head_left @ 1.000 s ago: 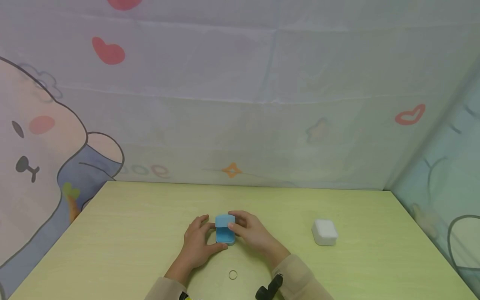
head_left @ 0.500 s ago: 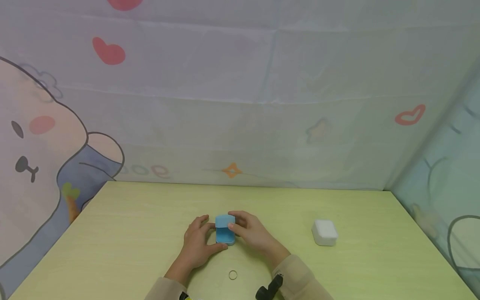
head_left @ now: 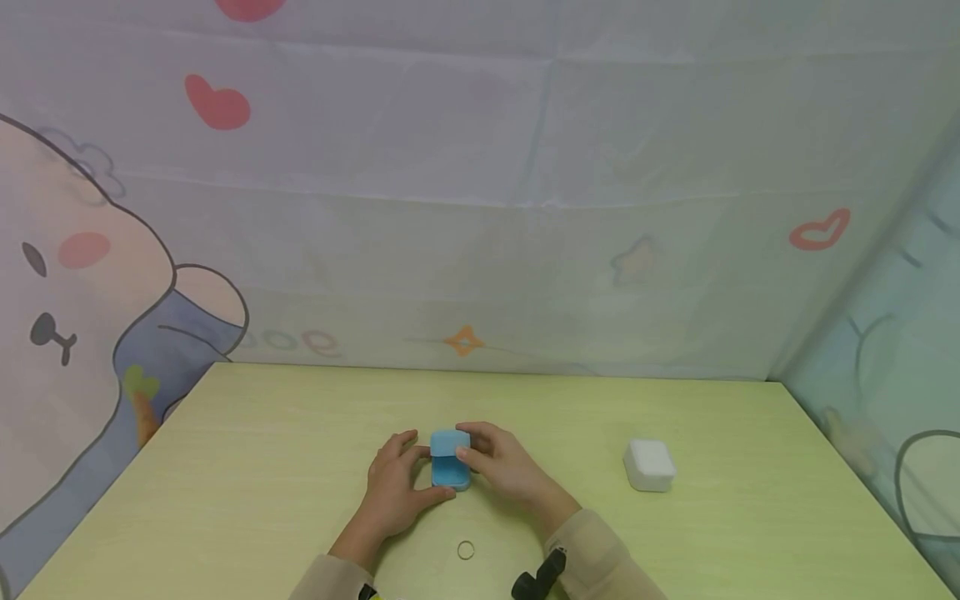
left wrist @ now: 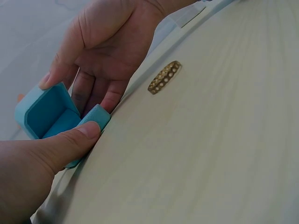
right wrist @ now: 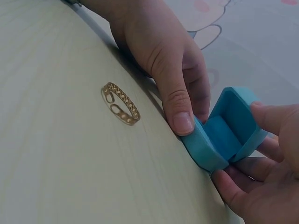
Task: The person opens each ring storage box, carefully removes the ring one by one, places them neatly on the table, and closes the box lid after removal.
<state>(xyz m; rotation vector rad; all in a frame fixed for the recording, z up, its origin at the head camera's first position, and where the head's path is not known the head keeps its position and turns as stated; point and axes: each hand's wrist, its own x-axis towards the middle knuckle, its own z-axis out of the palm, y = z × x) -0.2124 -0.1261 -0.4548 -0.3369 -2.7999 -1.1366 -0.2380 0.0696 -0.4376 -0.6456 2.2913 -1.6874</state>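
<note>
A small light-blue ring box (head_left: 450, 475) stands on the table between both hands, its lid raised and its blue inside showing. My left hand (head_left: 396, 492) holds the base, thumb across the front edge and index finger at the left side. From the right, my right hand (head_left: 512, 471) grips the lid (right wrist: 238, 109), thumb on its front edge and fingers behind it. A gold-coloured open-ended ring (left wrist: 164, 77) with a braided, dotted band lies on the table nearer the person, apart from both hands.
A white rounded box (head_left: 649, 465) sits to the right on the pale yellow-green table (head_left: 300, 417). Behind the table hangs a printed cloth (head_left: 480, 167) with hearts and a cartoon bear. A black wrist mount (head_left: 540, 575) is on the right sleeve.
</note>
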